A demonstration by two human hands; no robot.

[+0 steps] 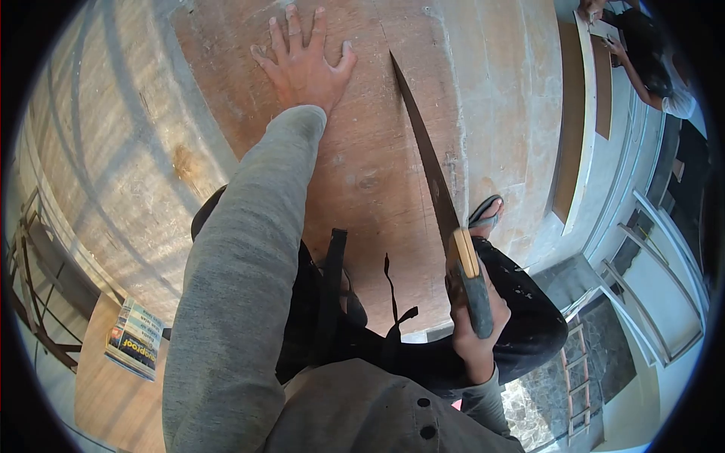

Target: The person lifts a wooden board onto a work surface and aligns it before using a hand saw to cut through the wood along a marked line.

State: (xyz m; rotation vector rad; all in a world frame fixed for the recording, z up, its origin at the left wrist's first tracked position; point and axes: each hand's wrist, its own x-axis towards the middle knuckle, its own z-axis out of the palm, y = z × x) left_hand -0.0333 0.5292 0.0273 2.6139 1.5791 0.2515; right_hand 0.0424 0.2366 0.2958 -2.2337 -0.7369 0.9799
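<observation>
In the middle of the frame a handsaw (430,166) stands in a cut in the plywood sheet (362,151), its blade running from lower right up toward top centre. The right hand (472,317) is clamped around the saw's handle at lower centre-right. The left hand (306,64) lies flat with fingers spread on the sheet at top centre, left of the blade. The kerf seems to reach some way in, though its end is hard to make out; much of the sheet beyond the tip looks uncut.

one handsaw (434,177), one plywood sheet (377,151), two hands (306,64), one sandal (485,211), one printed box (136,338)
</observation>
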